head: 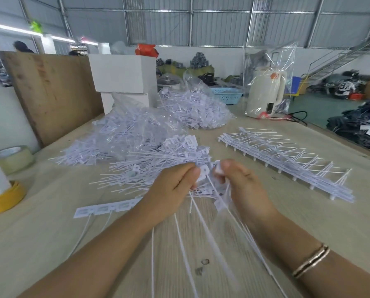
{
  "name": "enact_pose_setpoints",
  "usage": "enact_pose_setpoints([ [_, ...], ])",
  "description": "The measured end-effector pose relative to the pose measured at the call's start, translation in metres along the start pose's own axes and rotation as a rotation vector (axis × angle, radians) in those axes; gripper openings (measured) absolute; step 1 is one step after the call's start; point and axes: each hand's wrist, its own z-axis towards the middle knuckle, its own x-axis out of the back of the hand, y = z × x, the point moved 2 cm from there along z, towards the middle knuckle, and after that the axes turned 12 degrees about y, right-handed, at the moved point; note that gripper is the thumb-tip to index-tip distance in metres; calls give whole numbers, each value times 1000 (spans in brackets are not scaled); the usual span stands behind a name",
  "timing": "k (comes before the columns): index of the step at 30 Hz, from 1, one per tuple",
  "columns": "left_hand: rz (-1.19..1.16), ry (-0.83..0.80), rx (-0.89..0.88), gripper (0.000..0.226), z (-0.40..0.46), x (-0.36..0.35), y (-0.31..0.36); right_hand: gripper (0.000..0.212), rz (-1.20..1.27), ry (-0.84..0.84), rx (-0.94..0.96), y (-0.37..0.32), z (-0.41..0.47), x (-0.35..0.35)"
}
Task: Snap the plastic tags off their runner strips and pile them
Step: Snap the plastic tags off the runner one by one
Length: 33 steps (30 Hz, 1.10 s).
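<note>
Left hand (175, 186) curled, thumb and fingers pinching the head end of a white plastic tag strip (204, 172). Right hand (242, 183) also curled, pinching a small white tag head (218, 168) at the fingertips, just beside the left hand's grip. Both hands meet over the near middle of the pale wooden table (50, 233). Long thin white tails (203, 224) hang from the held pieces toward the person, fanned out between the forearms; blurred. Gold bangle (311, 260) on the right wrist.

Under and just behind the hands: loose pile of white plastic tags (158, 164), tails pointing left. Left of the left wrist, a flat white strip of joined tag heads (106, 208) lies on the table, partly under the hand, two tails trailing toward the near edge.

Right of the hands, apart from them: stack of white runner strips with thin rods (287, 160), running diagonally from mid-table toward the right edge.

Further back: two clear plastic bags of white tags, one large at left-centre (126, 130), one behind at centre (195, 108).

Far left edge: yellow tape roll (5, 201) with a white block on it, a clear tape roll (9, 158) behind it. An upright brown plywood board (52, 91) and a white box (123, 72) stand at the back left. Cream electric kettle in a clear bag (266, 91) at back right; blue plastic basket (227, 94) beside it.
</note>
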Motion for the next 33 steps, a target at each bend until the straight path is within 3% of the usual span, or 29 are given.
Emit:
enact_pose_setpoints([
  [3, -56, 88, 33, 32, 3, 11, -2, 34, 30, 206, 77, -6, 14, 25],
  [6, -36, 38, 62, 39, 3, 17, -6, 28, -178, 38, 176, -7, 13, 28],
  [9, 130, -50, 57, 27, 2, 13, -11, 21, -633, -101, 295, 0, 15, 19],
  [11, 185, -85, 61, 17, 2, 11, -14, 20, -938, -103, 381, 3, 20, 18],
  [13, 249, -104, 54, 16, 3, 9, -15, 19, -1014, -62, 382, 1, 21, 21],
  [17, 438, -142, -32, 17, 13, 3, -11, 8, -872, 24, 459, -2, 19, 21],
  [18, 475, -157, -64, 17, 16, 1, -10, 13, -789, 14, 441, -3, 19, 18],
  [20, 503, -170, -122, 15, 21, -5, -4, 31, -676, -74, 378, -3, 14, 11],
  [22, 473, -157, -151, 16, 26, -10, 2, 31, -638, -172, 347, -1, 11, 4],
  [27, 413, -135, -121, 32, 30, -2, -4, 27, -326, -113, 147, -1, 18, 14],
  [30, 312, -188, 15, 42, 21, 7, -16, 25, -327, -97, 152, -3, 18, 16],
  [33, 207, -244, 78, 33, 16, 5, -20, 15, -327, -206, 137, -1, 15, 12],
])
